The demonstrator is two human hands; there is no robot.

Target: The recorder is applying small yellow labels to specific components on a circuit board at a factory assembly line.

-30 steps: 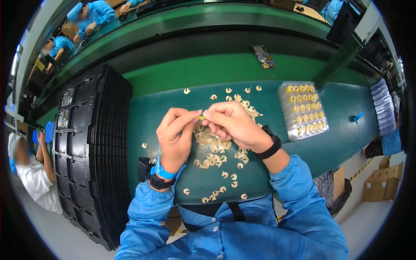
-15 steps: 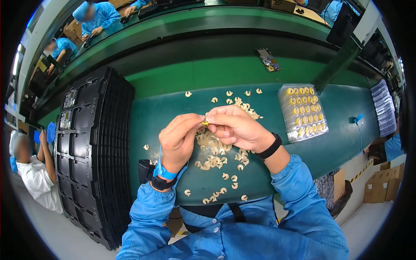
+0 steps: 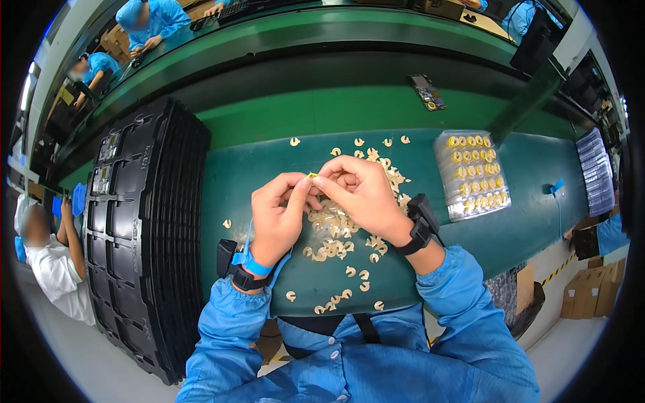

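Over the green table (image 3: 534,174), a yellow piece (image 3: 313,175) has been turned — pinched tight by left hand (image 3: 278,209) and right hand (image 3: 367,196), seemingly mid-work.

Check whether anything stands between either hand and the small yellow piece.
Nothing visible: the left hand and right hand both hold the small yellow piece; cream C-shaped pieces lie on the green mat below.

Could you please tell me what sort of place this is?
It looks like an electronics assembly workshop, judging by the circuit board, the stack of black trays and the co-worker in blue work clothes at upper left.
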